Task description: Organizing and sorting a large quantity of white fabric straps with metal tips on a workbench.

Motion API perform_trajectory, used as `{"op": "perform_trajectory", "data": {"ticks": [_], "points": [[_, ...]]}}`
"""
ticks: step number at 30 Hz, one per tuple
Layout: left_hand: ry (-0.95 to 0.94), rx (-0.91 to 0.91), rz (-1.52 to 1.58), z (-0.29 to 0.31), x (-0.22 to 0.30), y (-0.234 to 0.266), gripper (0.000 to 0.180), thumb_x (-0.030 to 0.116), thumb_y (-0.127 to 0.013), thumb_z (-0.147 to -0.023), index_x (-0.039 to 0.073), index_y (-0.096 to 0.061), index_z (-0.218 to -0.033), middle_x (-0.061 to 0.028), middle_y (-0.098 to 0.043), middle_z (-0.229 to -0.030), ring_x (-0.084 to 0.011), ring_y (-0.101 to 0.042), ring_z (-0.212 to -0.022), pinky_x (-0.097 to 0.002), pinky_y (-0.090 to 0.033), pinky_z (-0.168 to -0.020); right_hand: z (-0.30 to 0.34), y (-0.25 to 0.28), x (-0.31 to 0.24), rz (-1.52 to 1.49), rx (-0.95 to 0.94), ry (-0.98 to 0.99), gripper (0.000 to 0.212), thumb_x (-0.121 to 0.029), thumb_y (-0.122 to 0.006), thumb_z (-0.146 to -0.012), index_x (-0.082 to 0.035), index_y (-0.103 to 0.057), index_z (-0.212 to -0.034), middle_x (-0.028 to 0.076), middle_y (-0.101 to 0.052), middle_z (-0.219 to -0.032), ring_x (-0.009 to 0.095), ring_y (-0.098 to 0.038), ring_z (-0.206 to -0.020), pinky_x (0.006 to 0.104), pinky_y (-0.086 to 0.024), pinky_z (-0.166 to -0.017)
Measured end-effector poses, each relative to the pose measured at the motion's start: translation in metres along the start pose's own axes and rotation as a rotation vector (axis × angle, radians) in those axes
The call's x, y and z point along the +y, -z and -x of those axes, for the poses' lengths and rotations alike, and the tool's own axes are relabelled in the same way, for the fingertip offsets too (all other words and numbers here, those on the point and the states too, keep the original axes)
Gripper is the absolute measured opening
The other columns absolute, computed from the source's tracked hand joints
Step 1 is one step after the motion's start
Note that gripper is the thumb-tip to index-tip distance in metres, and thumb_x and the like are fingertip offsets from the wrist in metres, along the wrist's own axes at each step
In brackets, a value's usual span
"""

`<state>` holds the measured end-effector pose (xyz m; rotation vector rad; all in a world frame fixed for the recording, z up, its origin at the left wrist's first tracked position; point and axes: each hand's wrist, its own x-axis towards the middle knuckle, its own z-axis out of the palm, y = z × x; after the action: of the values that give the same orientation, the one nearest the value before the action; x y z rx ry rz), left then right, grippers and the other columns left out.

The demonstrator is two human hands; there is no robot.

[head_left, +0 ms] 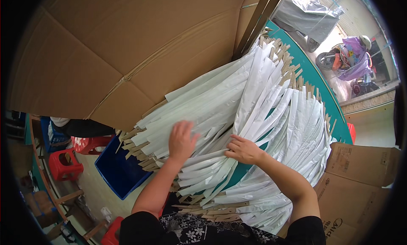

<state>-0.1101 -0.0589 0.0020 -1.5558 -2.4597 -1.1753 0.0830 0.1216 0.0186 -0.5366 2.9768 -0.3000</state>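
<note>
A large heap of long white film-like strips (212, 99) with stiff tan ends (294, 75) fans out in front of me. My left hand (182, 139), a little blurred, rests over the left part of the heap with its fingers stretched and the thumb apart. To its right, my right hand (243, 151) has its fingers bent in around the edge of a white strip (207, 158) near the heap's middle. Its fingertips partly cover where they grip. Between the hands, several strips cross and overlap.
The heap lies on a green tabletop (311, 69). A big cardboard sheet (127, 54) rises at the left and back. Below it are a blue bin (123, 171) and a red stool (65, 164). A cardboard box (356, 190) stands at the right.
</note>
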Motion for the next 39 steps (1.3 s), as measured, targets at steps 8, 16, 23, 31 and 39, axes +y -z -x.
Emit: {"op": "perform_trajectory", "data": {"ticks": [8, 16, 23, 31, 39], "points": [[0.160, -0.152, -0.249, 0.006, -0.026, -0.018, 0.022, 0.014, -0.073, -0.075, 0.009, -0.063, -0.094, -0.0055, -0.063, -0.088, -0.0274, -0.060, -0.086, -0.0405, -0.043, -0.078, -0.011, -0.003, -0.005, -0.135, 0.074, -0.175, 0.023, -0.010, -0.048, -0.086, -0.011, -0.055, -0.107, 0.007, -0.055, -0.095, 0.025, -0.054, -0.099, 0.0404, -0.034, -0.108], [0.137, -0.639, 0.285, 0.018, 0.017, 0.004, 0.021, 0.021, -0.073, -0.078, 0.008, -0.068, -0.094, -0.0070, -0.062, -0.089, -0.0302, -0.060, -0.090, -0.0431, -0.047, -0.082, -0.016, 0.008, -0.005, -0.013, 0.049, -0.097, 0.017, -0.011, -0.051, -0.085, -0.011, -0.056, -0.101, 0.008, -0.058, -0.098, 0.024, -0.055, -0.107, 0.0410, -0.025, -0.116], [0.139, 0.010, -0.246, 0.010, -0.029, -0.011, 0.030, 0.014, -0.076, -0.073, 0.009, -0.064, -0.100, -0.0108, -0.059, -0.101, -0.0301, -0.056, -0.097, -0.0420, -0.042, -0.088, -0.010, 0.000, -0.009, -0.056, 0.105, -0.124, 0.017, -0.010, -0.047, -0.087, -0.009, -0.052, -0.103, 0.006, -0.054, -0.085, 0.023, -0.056, -0.095, 0.0381, -0.033, -0.107], [0.039, -0.099, -0.173, 0.015, -0.030, -0.009, 0.034, 0.015, -0.074, -0.075, 0.009, -0.054, -0.101, -0.0070, -0.061, -0.087, -0.0302, -0.060, -0.086, -0.0428, -0.045, -0.078, -0.010, -0.004, -0.008, -0.046, 0.084, -0.116, 0.008, -0.011, -0.048, -0.086, -0.007, -0.054, -0.090, 0.008, -0.056, -0.086, 0.023, -0.055, -0.093, 0.0378, -0.034, -0.103], [0.161, -0.259, -0.170, 0.023, -0.017, -0.019, 0.019, 0.021, -0.065, -0.085, 0.010, -0.051, -0.093, -0.0066, -0.060, -0.079, -0.0291, -0.062, -0.080, -0.0425, -0.050, -0.064, -0.008, -0.005, -0.009, -0.045, 0.078, -0.111, 0.008, -0.011, -0.049, -0.086, -0.007, -0.054, -0.091, 0.007, -0.057, -0.092, 0.023, -0.054, -0.097, 0.0386, -0.035, -0.103]]}}
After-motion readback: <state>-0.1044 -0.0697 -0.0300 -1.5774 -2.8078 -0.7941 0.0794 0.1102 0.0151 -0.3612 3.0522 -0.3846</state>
